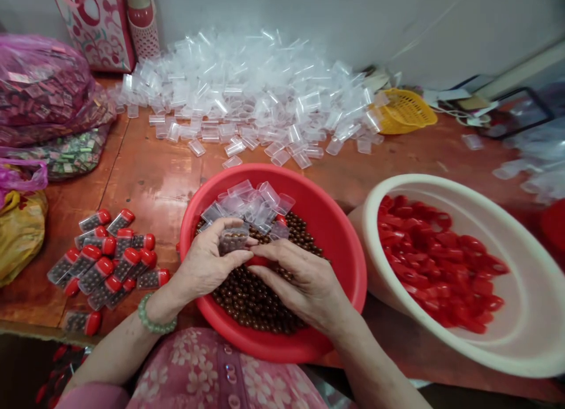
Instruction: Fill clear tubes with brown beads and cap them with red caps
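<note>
Beads (230,235) show round through a clear plastic container (236,246) — left grip (207,256) clamping it, right grip (309,279) pinching a red cap (259,260).

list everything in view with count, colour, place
table: one, reddish, beneath
red basin: one, red, centre
brown balls: many, brown, in red basin
transparent cases: many, colourless, behind and inside red basin
capped cases: over a dozen, transparent and red, left
cream basin: one, cream, right
red caps: many, red, in cream basin
basket: one, yellow, back right
packet bags: at least two, purple, transparent, left
yellow bag: one, yellow, left
patterned bag: one, pink, white, back left
flask: one, mostly red, back left
clutter: uncountable, mixed, back right
bracelet: one, green, left wrist
left hand: one, bare, holding a case
right hand: one, bare, holding red piece
</note>
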Tool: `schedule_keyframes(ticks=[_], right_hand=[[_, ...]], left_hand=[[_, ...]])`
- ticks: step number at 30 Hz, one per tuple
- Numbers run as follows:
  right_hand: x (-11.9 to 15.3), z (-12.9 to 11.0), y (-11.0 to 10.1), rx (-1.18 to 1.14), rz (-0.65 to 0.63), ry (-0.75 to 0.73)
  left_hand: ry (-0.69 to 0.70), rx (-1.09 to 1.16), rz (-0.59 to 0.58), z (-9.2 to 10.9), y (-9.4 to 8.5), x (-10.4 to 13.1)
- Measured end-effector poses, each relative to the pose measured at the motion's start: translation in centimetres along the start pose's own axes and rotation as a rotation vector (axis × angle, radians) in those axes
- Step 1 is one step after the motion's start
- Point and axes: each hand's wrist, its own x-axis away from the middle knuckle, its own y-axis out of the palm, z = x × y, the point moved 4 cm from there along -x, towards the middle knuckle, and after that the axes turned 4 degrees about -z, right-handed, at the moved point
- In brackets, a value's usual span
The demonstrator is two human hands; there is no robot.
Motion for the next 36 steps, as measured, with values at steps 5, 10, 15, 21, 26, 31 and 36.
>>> schedule_keyframes(ticks=[5,10,15,21,26,31,36], right_hand=[[0.5,1.6,-0.6,-0.243,0.226,0.152],[-0.5,2.3,-1.0,-0.665,0.429,0.253],[-2.2,1.3,-0.2,-0.623,0.453,0.216],[-2.5,0.8,0.6,-0.53,0.378,0.184],[-2.0,1.2,0.7,-0.435,0.338,0.154],[-1.9,1.0,0.5,-0.158,0.198,0.024],[-2.2,-0.3,0.8,0.272,0.077,-0.15]], left_hand=[[0.022,0.115,-0.091,-0.1,0.2,-0.1],[-0.041,0.156,-0.16,-0.4,0.1,0.0],[-0.023,0.112,-0.199,-0.1,0.2,0.0],[0.003,0.074,-0.251,0.2,0.5,0.0],[-0.014,0.046,-0.246,-0.2,0.5,0.0],[-0.053,0.034,-0.233,-0.4,0.3,-0.1],[-0.066,0.111,-0.239,-0.3,0.0,-0.1]])
